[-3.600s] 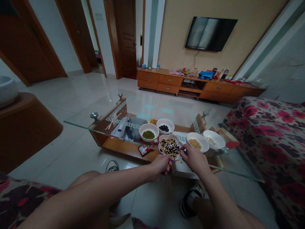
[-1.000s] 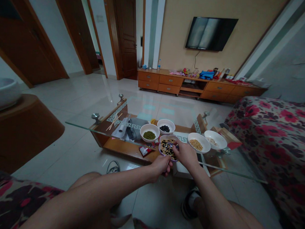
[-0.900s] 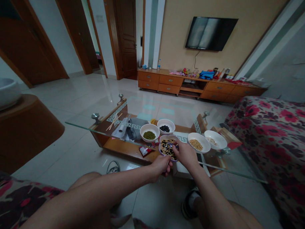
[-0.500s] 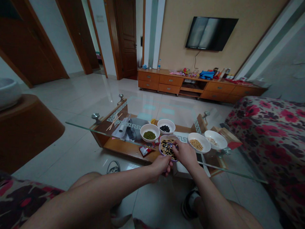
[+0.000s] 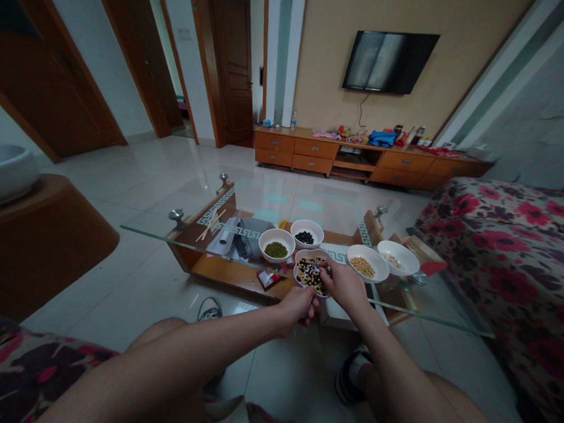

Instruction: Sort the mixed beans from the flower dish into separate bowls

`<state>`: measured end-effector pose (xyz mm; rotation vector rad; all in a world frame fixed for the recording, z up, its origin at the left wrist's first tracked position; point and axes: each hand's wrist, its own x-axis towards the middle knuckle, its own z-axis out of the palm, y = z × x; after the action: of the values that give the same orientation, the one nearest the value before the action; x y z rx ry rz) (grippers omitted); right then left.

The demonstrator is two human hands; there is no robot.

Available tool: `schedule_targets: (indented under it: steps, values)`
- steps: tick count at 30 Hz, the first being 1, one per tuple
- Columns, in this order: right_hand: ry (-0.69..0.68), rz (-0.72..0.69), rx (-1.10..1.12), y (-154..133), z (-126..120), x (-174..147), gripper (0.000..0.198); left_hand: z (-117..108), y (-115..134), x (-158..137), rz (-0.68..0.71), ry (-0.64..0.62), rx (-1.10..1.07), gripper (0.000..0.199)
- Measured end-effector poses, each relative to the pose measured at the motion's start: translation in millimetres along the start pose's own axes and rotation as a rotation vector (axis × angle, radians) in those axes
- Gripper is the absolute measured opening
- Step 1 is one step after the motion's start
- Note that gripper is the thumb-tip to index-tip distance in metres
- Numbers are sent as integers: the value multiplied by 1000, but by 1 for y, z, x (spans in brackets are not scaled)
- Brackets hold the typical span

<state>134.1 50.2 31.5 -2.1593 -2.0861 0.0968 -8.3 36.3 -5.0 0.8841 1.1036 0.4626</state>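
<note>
A purple-rimmed bowl of mixed black, yellow and pale beans sits at the near edge of the glass table. My left hand is closed at the bowl's near side, gripping what looks like its handle. Over the bowl's right side, my right hand has its thumb and fingertips pinched together among the beans; what they hold is too small to make out. Behind stand white bowls of green beans and black beans. Two more, with yellow beans and a few pale beans, stand to the right.
The glass tabletop has a low front edge above a wooden shelf. Chopsticks lie at the left, and a red packet near the mixed bowl. A white box is under my right wrist. A flowered sofa stands right.
My right fingers have shifted slightly within the bowl, and the beans lie differently, with more yellow ones showing. My left hand stays in place.
</note>
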Motion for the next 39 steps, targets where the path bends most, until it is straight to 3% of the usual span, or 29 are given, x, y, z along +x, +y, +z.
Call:
schedule_targets:
  steps: [15, 28, 39]
  values:
    - [0, -11, -6, -2, 5, 2, 29, 1, 1, 0, -9, 11, 4, 36]
    - [60, 12, 33, 7, -7, -5, 27, 0, 2, -1, -20, 14, 1, 33]
    - [228, 400, 3, 52, -40, -14, 35, 1, 3, -3, -34, 13, -6, 32]
